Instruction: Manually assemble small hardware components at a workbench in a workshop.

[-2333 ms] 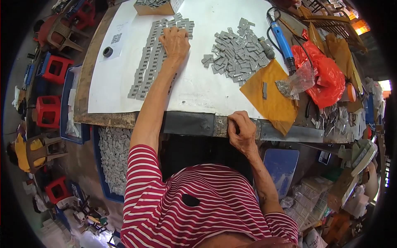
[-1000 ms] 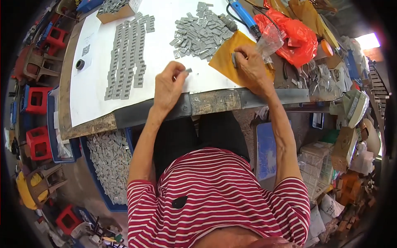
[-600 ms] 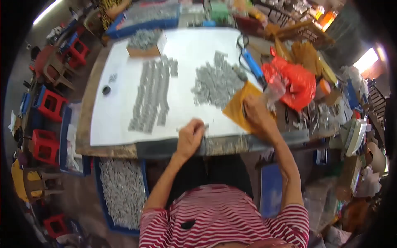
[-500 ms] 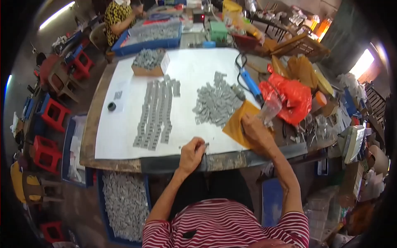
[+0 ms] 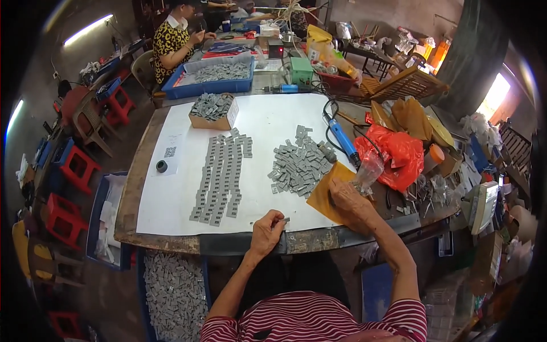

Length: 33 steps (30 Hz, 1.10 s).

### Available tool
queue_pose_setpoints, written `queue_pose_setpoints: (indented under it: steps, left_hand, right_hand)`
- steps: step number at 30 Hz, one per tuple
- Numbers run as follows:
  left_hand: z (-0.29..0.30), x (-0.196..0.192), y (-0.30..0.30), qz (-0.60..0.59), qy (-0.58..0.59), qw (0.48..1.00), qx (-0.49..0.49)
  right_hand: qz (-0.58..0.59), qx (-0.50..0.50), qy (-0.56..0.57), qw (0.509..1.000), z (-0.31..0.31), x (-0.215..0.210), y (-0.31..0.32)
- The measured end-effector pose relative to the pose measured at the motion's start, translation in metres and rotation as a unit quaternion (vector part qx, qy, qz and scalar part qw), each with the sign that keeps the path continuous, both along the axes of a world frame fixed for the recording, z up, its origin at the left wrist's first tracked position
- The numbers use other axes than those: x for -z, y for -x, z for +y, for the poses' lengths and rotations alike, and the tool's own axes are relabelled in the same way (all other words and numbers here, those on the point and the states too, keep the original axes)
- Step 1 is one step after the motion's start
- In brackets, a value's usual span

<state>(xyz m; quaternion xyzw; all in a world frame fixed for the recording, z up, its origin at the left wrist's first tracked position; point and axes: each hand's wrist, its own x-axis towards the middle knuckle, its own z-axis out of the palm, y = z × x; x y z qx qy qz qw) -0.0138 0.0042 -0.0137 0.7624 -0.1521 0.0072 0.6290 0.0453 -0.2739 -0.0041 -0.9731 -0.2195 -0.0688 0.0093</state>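
Note:
My left hand (image 5: 266,235) is at the table's near edge, its thumb and forefinger pinched on a small grey metal piece (image 5: 285,219). To its right, my right hand (image 5: 348,199) lies over a yellow-brown paper sheet or envelope (image 5: 320,200). Its fingers are bent together and point down at the paper; whatever is under the fingertips is hidden. Beyond both hands spreads a loose pile of grey pieces (image 5: 297,165). Farther left, similar pieces lie in several long columns (image 5: 219,179) on the white sheet (image 5: 259,165).
A cardboard box of grey pieces (image 5: 211,108) stands at the back left, a black ring-shaped thing (image 5: 162,166) nearer. On the right are a blue electric screwdriver (image 5: 343,137) and a red plastic bag (image 5: 399,154). Another person (image 5: 174,48) sits beyond a blue tray (image 5: 211,85).
The view has tipped upward, so the table sits lower in the picture. My hands keep nearly the same places; the piece in my left hand shows more clearly.

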Motion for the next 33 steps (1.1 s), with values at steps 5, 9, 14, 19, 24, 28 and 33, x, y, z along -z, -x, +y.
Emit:
queue_pose_setpoints:
  steps: [5,9,14,19,24,28,33]
  left_hand:
    - [0.0,0.007,0.001,0.001,0.005,1.0,0.011]
    - [0.003,0.008,0.004,-0.01,-0.002,1.0,-0.015]
    - [-0.001,-0.002,-0.006,0.026,0.004,0.999,0.021]
    - [-0.007,0.002,-0.008,0.013,0.023,1.0,0.014]
    - [-0.004,0.003,-0.004,0.029,0.007,1.0,-0.009]
    - [-0.003,0.004,-0.002,0.049,0.026,0.998,-0.019]
    - [-0.001,0.001,-0.003,0.082,0.068,0.994,-0.009]
  right_hand:
    - [0.012,-0.009,-0.016,1.0,-0.001,-0.001,0.005]
    - [-0.016,-0.049,-0.086,0.995,0.002,0.008,-0.002]
    - [-0.075,-0.033,-0.055,0.995,-0.008,0.003,-0.002]
    - [-0.095,-0.04,-0.095,0.99,-0.019,0.011,-0.007]
    - [-0.096,-0.031,-0.183,0.978,-0.015,0.005,0.0]
    - [0.211,0.127,-0.521,0.817,0.006,-0.02,0.02]
    - [0.336,0.162,-0.709,0.598,0.024,-0.021,0.036]
